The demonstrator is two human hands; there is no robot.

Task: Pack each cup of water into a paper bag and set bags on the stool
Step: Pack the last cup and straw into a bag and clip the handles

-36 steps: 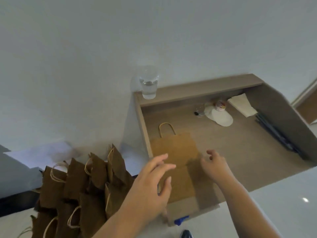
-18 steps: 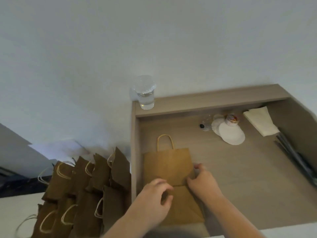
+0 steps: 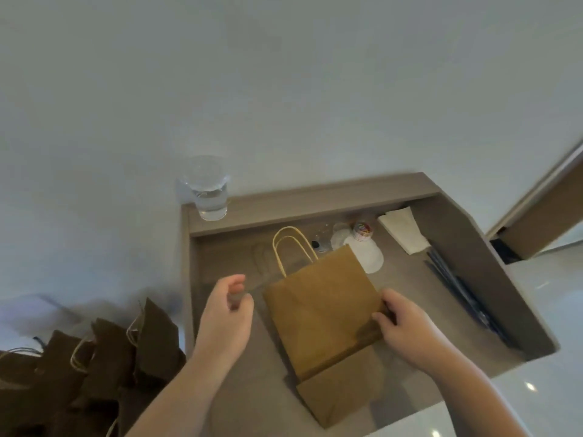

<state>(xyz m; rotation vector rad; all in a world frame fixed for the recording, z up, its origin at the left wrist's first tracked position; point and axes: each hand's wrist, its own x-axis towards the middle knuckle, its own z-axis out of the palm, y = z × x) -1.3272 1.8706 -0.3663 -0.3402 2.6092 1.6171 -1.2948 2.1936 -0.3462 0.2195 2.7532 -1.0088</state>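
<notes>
On the desk surface (image 3: 410, 294): a flat brown paper bag (image 3: 318, 313) is seen, folded base toward the viewer and twine handles toward the back ledge (image 3: 315, 203).
Bag, change: half a second ago it lay square near the desk's left wall. It is now skewed and shifted rightward, and its top corner overlaps the white disc (image 3: 367, 253).
Handles, change: one loop was shown before. Two loops are now seen apart, so the top may be lifted slightly, though this cannot be confirmed.
Right hand (image 3: 407, 329): the bag's right edge is gripped, with the fingers curled over it, much as before.
Left hand (image 3: 225, 320): it has been taken off the bag and is held just left of it, fingers loosely curled, nothing grasped.
Cup of water (image 3: 209, 192): left standing upright on the ledge's left end, well apart from the bag.
Other bags (image 3: 94, 357): they are grouped upright left of the desk, and their support is hidden in shadow.
Far corner: a folded napkin (image 3: 403, 230) is laid beside the disc.
</notes>
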